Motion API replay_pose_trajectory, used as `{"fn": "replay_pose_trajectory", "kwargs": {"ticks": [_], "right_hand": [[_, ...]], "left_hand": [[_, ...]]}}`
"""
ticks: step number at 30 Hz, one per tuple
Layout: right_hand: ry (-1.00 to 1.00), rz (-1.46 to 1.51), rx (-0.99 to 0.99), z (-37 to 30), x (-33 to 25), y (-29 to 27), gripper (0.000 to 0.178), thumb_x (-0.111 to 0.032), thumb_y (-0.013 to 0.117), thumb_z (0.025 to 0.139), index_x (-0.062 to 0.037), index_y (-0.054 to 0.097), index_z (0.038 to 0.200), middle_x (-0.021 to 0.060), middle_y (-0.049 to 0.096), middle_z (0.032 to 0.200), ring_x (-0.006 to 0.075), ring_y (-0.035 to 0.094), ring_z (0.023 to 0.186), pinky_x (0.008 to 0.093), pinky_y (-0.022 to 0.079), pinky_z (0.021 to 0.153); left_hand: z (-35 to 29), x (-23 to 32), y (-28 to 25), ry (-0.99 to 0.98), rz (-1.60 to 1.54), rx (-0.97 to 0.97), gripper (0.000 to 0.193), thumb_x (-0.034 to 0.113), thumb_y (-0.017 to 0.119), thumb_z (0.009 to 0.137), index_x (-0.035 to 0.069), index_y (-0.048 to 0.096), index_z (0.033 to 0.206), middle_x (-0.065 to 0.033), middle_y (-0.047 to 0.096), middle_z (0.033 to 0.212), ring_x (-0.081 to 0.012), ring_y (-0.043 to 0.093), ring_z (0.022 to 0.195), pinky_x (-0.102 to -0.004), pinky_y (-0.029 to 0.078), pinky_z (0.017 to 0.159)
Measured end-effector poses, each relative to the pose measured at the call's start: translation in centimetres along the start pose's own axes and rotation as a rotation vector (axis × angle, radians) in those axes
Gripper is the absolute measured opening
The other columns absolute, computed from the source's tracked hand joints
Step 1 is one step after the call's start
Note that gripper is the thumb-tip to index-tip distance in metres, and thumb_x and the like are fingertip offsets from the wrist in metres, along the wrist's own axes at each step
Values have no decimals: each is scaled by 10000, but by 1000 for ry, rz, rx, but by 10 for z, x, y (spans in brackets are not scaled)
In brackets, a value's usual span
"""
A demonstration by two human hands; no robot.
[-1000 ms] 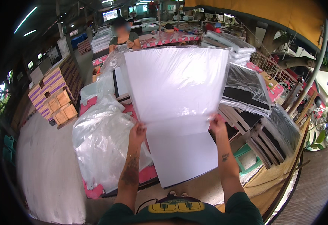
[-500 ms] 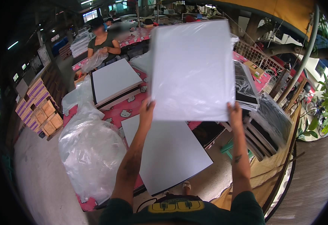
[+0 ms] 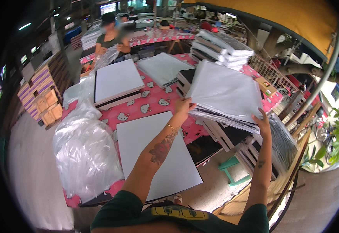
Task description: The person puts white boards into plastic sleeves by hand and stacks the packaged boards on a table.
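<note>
A white flat panel in a clear plastic sleeve lies on top of a stack of similar wrapped panels at the right of the table. My left hand is closed on its near left corner. At the near right corner, the fingers of my right hand grip the edge, partly bent over it. Below my left forearm a bare white panel with a dark edge lies flat on the pink patterned table cover. A big heap of clear plastic bags sits to its left.
More white panels are stacked farther left, and wrapped ones at the back. Panels lean beside a green stool at right. Boxes stand on the left floor. Across the table a person handles plastic.
The wrapped panel, held up in front of me earlier, has come down and to the right onto the stack. Both hands moved right with it, and the view has shifted slightly.
</note>
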State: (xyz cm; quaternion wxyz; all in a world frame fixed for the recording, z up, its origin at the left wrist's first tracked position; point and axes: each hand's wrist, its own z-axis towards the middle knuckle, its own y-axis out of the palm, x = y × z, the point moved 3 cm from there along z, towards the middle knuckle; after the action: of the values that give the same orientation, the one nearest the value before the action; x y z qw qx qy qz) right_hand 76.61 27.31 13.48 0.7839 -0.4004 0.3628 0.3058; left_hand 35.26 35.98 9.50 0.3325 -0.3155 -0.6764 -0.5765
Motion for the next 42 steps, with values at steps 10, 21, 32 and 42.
{"fn": "replay_pose_trajectory", "kwargs": {"ticks": [10, 21, 32, 42], "right_hand": [[-165, 131, 187, -127, -106, 57, 385, -281, 619, 922, 8, 598, 1176, 124, 612, 1134, 221, 548, 1090, 378, 429, 932], [403, 966, -1517, -439, -309, 378, 370, -231, 580, 940, -17, 524, 1237, 86, 570, 1156, 200, 568, 1050, 342, 456, 915], [678, 993, -1151, -430, -268, 383, 174, -183, 632, 898, -53, 614, 1013, 40, 642, 911, 128, 600, 821, 323, 519, 768], [705, 1661, -954, -396, -155, 323, 186, -302, 584, 943, -118, 583, 966, -4, 616, 889, 117, 595, 774, 353, 494, 826]], "left_hand": [[-190, 87, -207, 501, 923, 96, 320, 169, 669, 853, 54, 607, 1146, -103, 615, 1094, -233, 649, 935, -336, 526, 776], [-336, 227, -551, 104, 1760, 930, 303, 324, 657, 827, 39, 643, 928, -171, 677, 883, -384, 646, 858, -491, 492, 753], [-335, 155, -334, 415, 1176, 201, 279, 260, 666, 872, 0, 621, 964, -194, 580, 708, -314, 573, 646, -355, 467, 628], [-288, 122, -309, 750, 1188, 137, 251, 220, 582, 923, -11, 580, 824, -126, 528, 626, -216, 494, 535, -368, 398, 526]]}}
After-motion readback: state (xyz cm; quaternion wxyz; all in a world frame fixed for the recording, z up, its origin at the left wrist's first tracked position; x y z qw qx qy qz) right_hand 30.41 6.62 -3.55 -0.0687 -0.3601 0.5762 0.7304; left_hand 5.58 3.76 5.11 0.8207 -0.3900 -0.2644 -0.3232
